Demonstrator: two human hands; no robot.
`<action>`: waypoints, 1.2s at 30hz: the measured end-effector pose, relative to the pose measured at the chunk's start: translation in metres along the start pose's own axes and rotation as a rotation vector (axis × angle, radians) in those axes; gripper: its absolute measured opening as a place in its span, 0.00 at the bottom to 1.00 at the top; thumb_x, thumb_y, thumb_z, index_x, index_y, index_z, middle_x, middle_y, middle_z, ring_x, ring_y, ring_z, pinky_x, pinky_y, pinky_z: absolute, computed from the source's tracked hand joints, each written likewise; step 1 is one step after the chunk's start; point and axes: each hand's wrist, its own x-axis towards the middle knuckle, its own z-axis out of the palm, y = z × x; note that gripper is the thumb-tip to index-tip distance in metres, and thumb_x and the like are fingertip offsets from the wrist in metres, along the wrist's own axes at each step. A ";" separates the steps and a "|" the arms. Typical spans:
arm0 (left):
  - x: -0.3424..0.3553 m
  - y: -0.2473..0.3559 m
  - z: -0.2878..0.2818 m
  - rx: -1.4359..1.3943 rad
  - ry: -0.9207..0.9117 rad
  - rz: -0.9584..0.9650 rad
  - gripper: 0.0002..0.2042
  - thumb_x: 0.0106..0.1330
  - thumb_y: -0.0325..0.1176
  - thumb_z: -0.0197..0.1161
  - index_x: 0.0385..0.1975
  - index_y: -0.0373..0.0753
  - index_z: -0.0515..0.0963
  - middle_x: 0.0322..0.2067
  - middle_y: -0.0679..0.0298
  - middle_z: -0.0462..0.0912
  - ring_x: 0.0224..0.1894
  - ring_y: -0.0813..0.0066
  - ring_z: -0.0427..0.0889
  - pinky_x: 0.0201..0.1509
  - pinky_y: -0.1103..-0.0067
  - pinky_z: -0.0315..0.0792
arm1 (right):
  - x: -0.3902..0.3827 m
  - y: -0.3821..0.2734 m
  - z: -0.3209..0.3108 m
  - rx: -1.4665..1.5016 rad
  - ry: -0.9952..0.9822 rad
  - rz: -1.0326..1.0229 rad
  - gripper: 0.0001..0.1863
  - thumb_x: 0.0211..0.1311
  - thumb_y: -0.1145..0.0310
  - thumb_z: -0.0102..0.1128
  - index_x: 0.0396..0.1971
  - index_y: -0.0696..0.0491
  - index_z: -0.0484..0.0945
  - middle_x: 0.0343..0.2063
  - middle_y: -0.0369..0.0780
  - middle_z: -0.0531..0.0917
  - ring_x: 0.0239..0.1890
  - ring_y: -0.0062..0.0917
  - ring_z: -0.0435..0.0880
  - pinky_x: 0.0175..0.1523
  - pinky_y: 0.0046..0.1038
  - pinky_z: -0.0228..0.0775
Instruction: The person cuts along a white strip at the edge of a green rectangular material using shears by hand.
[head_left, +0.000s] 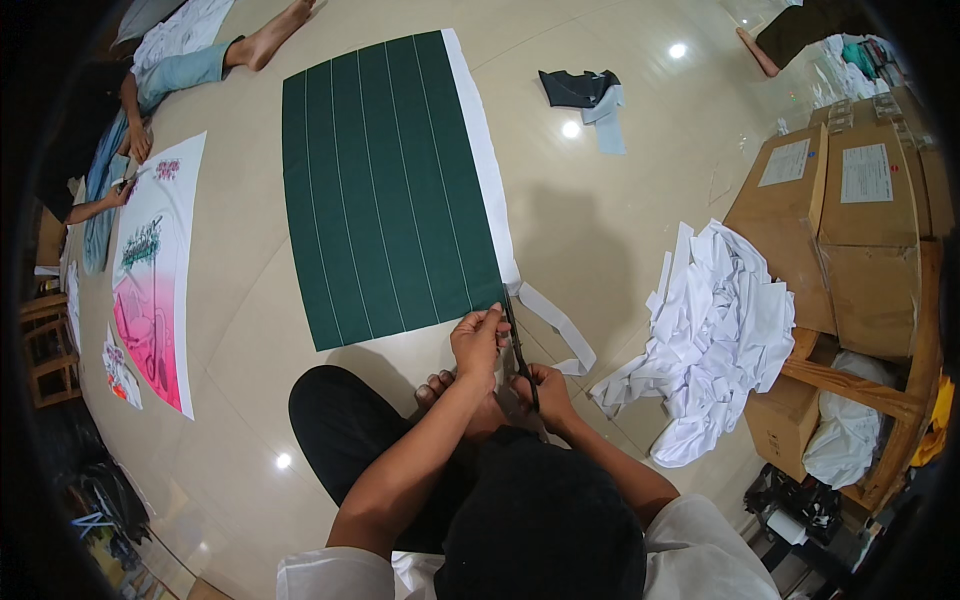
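A dark green fabric panel [390,190] with thin pale stripes lies flat on the floor in front of me. Along its right side runs a white border [478,140]. My left hand [478,345] pinches the panel's near right corner between thumb and fingers. Dark scissors [517,350] are in my right hand [546,392], their blades at that same corner, pointing away from me along the white border. From the blades a narrow white strip [560,325] curls off to the right over the tiles.
A heap of white fabric scraps [715,340] lies to the right, beside cardboard boxes [865,190] on a wooden rack [850,385]. Dark and grey scraps [590,95] lie farther off. At left, another person's hands [125,170] work at a pink-and-white printed cloth [155,290].
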 end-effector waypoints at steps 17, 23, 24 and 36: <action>-0.005 0.002 0.003 -0.058 -0.010 0.022 0.12 0.68 0.40 0.69 0.28 0.40 0.79 0.22 0.67 0.83 0.18 0.87 0.68 0.23 0.86 0.61 | 0.003 0.001 -0.007 -0.032 -0.075 -0.020 0.12 0.63 0.62 0.65 0.26 0.54 0.77 0.16 0.33 0.76 0.17 0.17 0.73 0.24 0.21 0.62; -0.004 0.004 0.001 -0.018 0.000 0.021 0.11 0.68 0.40 0.69 0.29 0.40 0.79 0.23 0.68 0.83 0.20 0.88 0.67 0.24 0.85 0.60 | 0.019 -0.027 0.009 0.067 -0.054 -0.025 0.12 0.63 0.64 0.64 0.25 0.55 0.76 0.16 0.33 0.75 0.16 0.18 0.72 0.23 0.21 0.61; -0.004 0.004 0.000 -0.022 -0.004 0.019 0.11 0.68 0.40 0.69 0.29 0.40 0.80 0.23 0.69 0.82 0.20 0.88 0.67 0.24 0.85 0.60 | 0.021 -0.028 0.010 0.080 -0.049 -0.029 0.12 0.63 0.64 0.64 0.24 0.55 0.76 0.16 0.33 0.75 0.16 0.18 0.72 0.22 0.21 0.61; -0.002 -0.001 -0.002 -0.068 -0.036 0.014 0.11 0.66 0.41 0.71 0.31 0.41 0.79 0.25 0.70 0.81 0.21 0.88 0.68 0.23 0.86 0.60 | 0.028 -0.035 0.013 0.088 0.002 -0.029 0.12 0.58 0.66 0.67 0.21 0.54 0.75 0.14 0.34 0.75 0.12 0.17 0.72 0.18 0.21 0.60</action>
